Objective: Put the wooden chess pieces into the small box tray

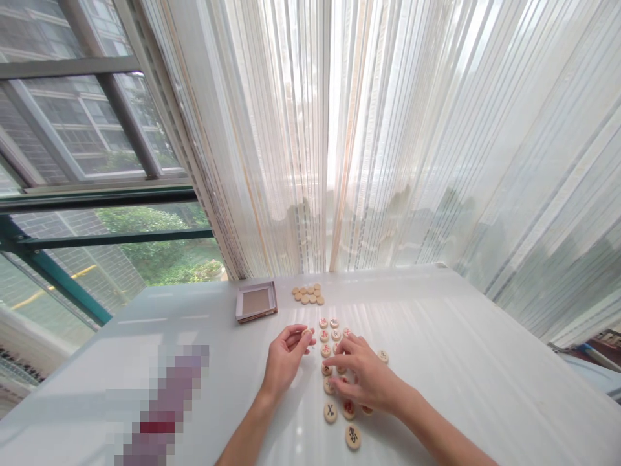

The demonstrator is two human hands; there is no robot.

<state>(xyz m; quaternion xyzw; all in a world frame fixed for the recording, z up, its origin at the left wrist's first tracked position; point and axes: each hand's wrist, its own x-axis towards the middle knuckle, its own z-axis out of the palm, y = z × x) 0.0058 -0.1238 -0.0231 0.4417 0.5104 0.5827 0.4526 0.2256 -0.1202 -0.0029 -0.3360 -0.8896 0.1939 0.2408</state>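
While the left hand (pixel 286 356) is pinching one wooden disc (pixel 306 333) between nearly closed fingers, the right hand (pixel 361 375) is lying with fingers spread, gripping nothing, over the rows of game discs (pixel 324 336) on the white surface (pixel 460 336) (red and black characters are showing, too small to read). A small box (pixel 256 301) is sitting beyond them.

You have pale tan wooden discs (pixel 330 411) with red or black characters on a white desk (pixel 466 362), a brownish, possibly pink-edged box (pixel 256 301), and white-striped sheer curtains (pixel 388 129).
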